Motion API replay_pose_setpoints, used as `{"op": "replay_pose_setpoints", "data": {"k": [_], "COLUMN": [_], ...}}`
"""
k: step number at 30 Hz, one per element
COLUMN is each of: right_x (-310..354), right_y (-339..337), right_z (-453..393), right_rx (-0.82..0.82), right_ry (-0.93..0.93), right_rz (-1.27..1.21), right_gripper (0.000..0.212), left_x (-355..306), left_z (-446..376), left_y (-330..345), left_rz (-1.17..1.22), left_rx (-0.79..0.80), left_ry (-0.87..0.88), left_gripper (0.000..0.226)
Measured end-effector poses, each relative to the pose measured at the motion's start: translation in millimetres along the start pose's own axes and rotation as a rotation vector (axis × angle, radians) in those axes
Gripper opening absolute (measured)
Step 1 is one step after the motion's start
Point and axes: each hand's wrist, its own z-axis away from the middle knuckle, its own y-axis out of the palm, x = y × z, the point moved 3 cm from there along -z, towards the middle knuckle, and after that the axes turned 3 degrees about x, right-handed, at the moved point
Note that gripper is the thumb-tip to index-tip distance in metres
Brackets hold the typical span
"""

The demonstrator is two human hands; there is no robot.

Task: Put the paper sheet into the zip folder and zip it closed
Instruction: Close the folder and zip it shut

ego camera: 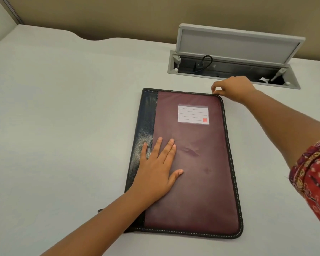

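Observation:
A maroon zip folder (198, 163) with a black spine on its left and a white label near its top lies closed flat on the white table. My left hand (158, 165) rests flat on its lower left part, fingers spread. My right hand (233, 89) is at the folder's far right corner, with fingertips pinched at the zip line there; the zip pull itself is hidden under the fingers. No paper sheet is visible.
An open grey cable hatch (235, 71) with a raised lid is set into the table just behind the right hand. A beige wall runs along the table's far edge. The white table (63, 126) stretches to the left.

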Motion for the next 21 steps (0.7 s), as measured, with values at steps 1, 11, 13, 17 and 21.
{"op": "replay_pose_setpoints", "data": {"k": [1,11,13,17,21], "right_x": [0,-4,-7,-7,-7], "right_y": [-3,14,26,34,29], "right_z": [-3,10,21,25,18], "right_rx": [-0.004,-0.099,-0.081,-0.074,-0.096], "right_ry": [-0.033,-0.045,0.038,0.086,0.059], "right_rz": [0.014,-0.045,-0.126,-0.199,-0.191], "right_gripper": [0.022,0.021,0.024,0.023,0.019], "left_x": [0,-2,-2,17,27], "left_z": [0,0,1,1,-4], "left_y": [0,-6,-7,-22,-23], "left_rz": [0.000,0.009,0.015,0.164,0.377], "left_rx": [0.005,0.032,0.031,-0.016,-0.036], "left_ry": [-0.002,-0.032,-0.076,-0.469,-0.622], "left_gripper": [0.067,0.067,0.065,0.074,0.082]}}
